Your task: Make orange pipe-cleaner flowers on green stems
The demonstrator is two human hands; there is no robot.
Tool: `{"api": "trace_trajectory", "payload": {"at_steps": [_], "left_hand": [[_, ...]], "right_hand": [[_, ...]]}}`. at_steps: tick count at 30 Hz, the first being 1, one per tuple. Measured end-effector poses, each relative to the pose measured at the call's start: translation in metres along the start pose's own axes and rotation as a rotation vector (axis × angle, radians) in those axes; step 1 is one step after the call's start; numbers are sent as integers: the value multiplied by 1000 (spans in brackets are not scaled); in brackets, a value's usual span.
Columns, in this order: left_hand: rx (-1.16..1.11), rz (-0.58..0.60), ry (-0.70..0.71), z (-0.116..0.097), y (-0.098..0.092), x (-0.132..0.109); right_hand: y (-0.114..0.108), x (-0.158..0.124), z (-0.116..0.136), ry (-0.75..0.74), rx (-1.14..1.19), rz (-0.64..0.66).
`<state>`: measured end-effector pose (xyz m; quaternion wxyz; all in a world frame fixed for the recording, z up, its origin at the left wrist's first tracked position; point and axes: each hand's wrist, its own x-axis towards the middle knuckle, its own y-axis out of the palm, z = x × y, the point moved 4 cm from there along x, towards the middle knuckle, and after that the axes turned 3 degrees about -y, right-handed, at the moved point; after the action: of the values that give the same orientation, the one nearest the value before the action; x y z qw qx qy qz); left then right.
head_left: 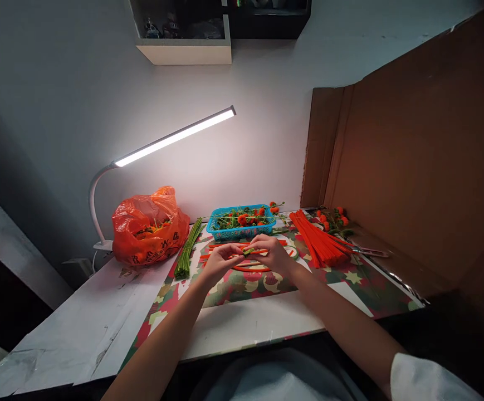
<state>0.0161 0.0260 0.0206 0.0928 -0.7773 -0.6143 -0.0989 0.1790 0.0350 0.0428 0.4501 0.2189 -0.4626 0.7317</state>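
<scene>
You hold a thin orange fuzzy wire with a green tip [248, 252] between both hands, just in front of the blue plastic mesh basket [242, 229]. Your left hand [220, 259] pinches one end, its grip narrow on the wire. Your right hand [272, 252] closes its grip over the other end. Below your hands, in front of the basket, a red-and-green patterned mat [267, 287] covers the white worktop [78, 328]. Just left of the basket lies a bundle of green stems [188, 249], with a crumpled orange plastic bag [150, 225] further left. Right of the basket lies a bundle of straight orange wires [319, 240]. A lit white strip lamp [175, 136] hangs above the basket's left side, and a brown cardboard sheet [412, 156] stands to its right.
</scene>
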Motion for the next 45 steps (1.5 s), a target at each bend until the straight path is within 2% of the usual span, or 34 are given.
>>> {"api": "trace_trajectory", "payload": {"at_steps": [12,20,24,28,34,37,45], "left_hand": [[40,-42,18,1,1,1],[50,-63,3,3,-1,1],[31,-37,-6,1,1,0],[-2,6,-85,0,4,-1],[-78,141,-264,6,5,-5],[-138,142,-341,12,2,-5],[-83,70,-246,13,-1,0]], "right_hand": [[-2,-3,5,-161,-167,-2],[-1,-3,4,-146,-157,8],[-2,-3,5,-149,-139,-8],[-2,-3,9,-187,-165,27],[-1,-3,12,-266,-237,87],[1,-2,12,-301,-279,95],[2,-1,10,-373,-414,124]]}}
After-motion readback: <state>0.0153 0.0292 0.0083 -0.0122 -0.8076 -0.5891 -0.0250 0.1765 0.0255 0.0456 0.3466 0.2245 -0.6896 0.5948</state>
